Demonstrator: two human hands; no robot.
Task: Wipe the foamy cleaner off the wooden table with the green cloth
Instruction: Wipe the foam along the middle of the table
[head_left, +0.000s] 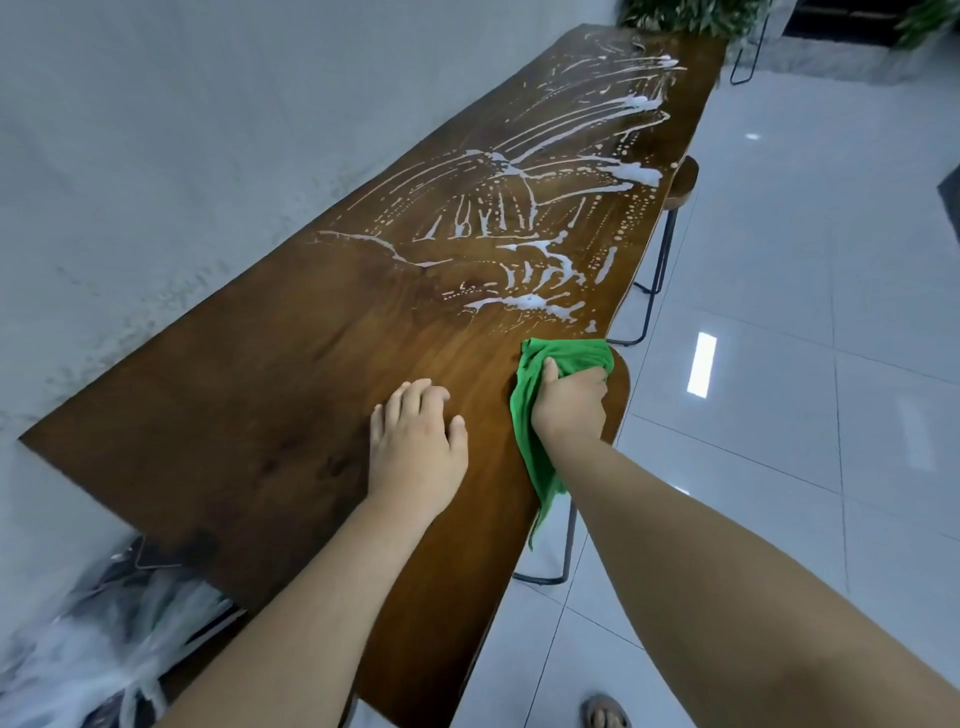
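Note:
A long, narrow wooden table (249, 415) runs from near me to the far end along a grey wall. White foamy cleaner (524, 239) streaks its middle and far part; the near part is bare dark wood. My right hand (569, 402) grips the green cloth (540, 415) at the table's right edge, just short of the nearest foam. One end of the cloth hangs over that edge. My left hand (415, 441) rests flat on the bare wood, fingers apart, left of the cloth.
Two round wooden stools (685, 179) with black wire legs stand under the table's right side. Glossy white floor tiles (779, 312) lie to the right. Plants (685, 15) stand at the far end. Clear plastic wrapping (93, 649) lies at the lower left. A sandalled foot (605, 713) shows below.

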